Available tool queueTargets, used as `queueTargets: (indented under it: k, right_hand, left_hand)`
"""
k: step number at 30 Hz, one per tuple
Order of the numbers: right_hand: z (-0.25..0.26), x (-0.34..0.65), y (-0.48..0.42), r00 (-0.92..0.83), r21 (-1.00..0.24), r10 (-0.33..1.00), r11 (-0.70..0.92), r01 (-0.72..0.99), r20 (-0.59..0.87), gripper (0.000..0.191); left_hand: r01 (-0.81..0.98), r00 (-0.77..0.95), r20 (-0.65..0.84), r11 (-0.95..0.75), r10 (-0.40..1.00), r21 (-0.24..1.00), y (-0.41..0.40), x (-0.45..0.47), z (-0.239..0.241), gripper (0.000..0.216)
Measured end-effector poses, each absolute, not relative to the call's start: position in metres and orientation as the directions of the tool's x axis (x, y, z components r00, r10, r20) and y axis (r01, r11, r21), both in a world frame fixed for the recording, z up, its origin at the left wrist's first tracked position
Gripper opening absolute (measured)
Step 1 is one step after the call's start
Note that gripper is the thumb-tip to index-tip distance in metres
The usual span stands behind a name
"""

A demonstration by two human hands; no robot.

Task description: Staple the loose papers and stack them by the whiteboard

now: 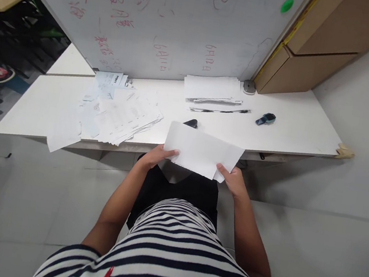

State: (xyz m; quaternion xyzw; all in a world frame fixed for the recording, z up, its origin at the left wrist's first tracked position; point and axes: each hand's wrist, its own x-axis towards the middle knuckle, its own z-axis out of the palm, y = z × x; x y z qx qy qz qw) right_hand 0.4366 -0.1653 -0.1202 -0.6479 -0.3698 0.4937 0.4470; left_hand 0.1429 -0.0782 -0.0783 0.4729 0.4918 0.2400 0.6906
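Note:
I hold a white sheet of paper [201, 151] in front of me over the front edge of the white table [297, 127]. My left hand [159, 156] grips its lower left corner, thumb on top. My right hand [232, 181] pinches the lower right corner. The sheet hangs tilted, its far edge close to a small black object [191, 123] on the table.
A messy spread of printed papers [115, 112] lies at the left. A neater paper stack [212, 88], a pen [221, 111], a blue-black watch [265, 118] and a grey mouse [249, 87] lie further back. A whiteboard [154, 13] and cardboard boxes [306, 68] stand behind.

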Motion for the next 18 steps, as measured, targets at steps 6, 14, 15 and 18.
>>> queueTargets:
  k: [6, 14, 15, 18]
  right_hand:
    - [-0.122, 0.435, -0.158, 0.213, -0.947, 0.924, -0.323, -0.01, -0.317, 0.05]
    - [-0.121, 0.424, -0.145, 0.14, -0.942, 0.931, -0.332, -0.05, -0.336, 0.052]
    - [-0.12, 0.422, -0.143, 0.14, -0.943, 0.932, -0.328, -0.06, -0.334, 0.051]
    - [-0.116, 0.42, -0.137, 0.119, -0.945, 0.938, -0.318, -0.075, -0.325, 0.049]
  left_hand:
    - [0.173, 0.378, -0.437, 0.401, 0.816, 0.899, -0.085, 0.136, -0.093, 0.055]
    - [0.232, 0.226, -0.284, 0.231, 0.932, 0.945, -0.098, 0.154, -0.112, 0.049]
    - [0.245, 0.218, -0.258, 0.203, 0.941, 0.948, -0.1, 0.157, -0.114, 0.052]
    - [0.258, 0.16, -0.182, 0.137, 0.97, 0.956, -0.105, 0.164, -0.118, 0.064]
